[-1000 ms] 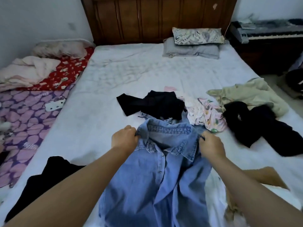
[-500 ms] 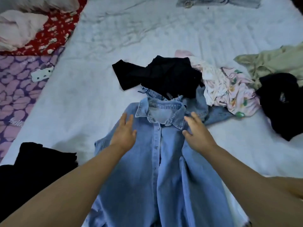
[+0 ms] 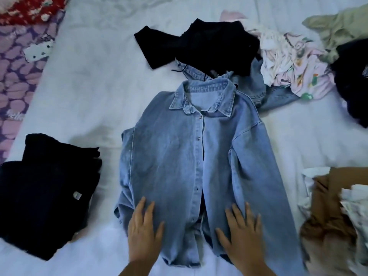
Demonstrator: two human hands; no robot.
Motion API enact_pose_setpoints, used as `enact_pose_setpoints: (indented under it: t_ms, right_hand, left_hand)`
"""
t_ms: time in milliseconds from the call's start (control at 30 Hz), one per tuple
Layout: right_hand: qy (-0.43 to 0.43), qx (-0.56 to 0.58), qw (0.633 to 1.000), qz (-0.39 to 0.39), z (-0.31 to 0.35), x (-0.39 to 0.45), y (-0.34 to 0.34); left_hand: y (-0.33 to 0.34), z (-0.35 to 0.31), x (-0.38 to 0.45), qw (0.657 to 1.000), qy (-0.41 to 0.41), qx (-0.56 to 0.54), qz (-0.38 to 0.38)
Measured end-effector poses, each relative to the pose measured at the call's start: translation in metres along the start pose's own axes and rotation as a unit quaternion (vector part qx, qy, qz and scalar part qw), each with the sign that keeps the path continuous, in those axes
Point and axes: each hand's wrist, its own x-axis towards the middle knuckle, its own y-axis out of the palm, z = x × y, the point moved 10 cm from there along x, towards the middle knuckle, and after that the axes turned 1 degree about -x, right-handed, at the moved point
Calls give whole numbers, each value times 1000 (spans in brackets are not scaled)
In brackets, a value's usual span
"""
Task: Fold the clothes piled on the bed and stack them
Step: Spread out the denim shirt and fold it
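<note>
Clothes lie scattered across white bed sheet, purple mat alongside.

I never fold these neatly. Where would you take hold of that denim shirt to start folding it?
Probably the right sleeve, pinched near its shoulder seam from the shirt's outer right edge. The denim shirt lies flat, front up and buttoned, and that sleeve runs straight down the side, ready to fold inward.
</note>
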Motion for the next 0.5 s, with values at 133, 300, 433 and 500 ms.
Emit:
enact_pose_setpoints:
  t_ms: [133,300,433,500]
  right_hand:
    - [-29,28,989,-140,32,-46,2]
    - [-84,-40,967,-238,59,-68,17]
    - [-40,-78,977,-195,33,-43,24]
    - [14,-66,983,-173,10,-26,19]
  left_hand:
    - [11,51,-44,947,-265,-179,-35]
    - [41,56,-51,918,-319,-218,88]
    - [50,50,-44,869,-365,-316,109]
    - [47,48,-44,831,-392,-383,91]
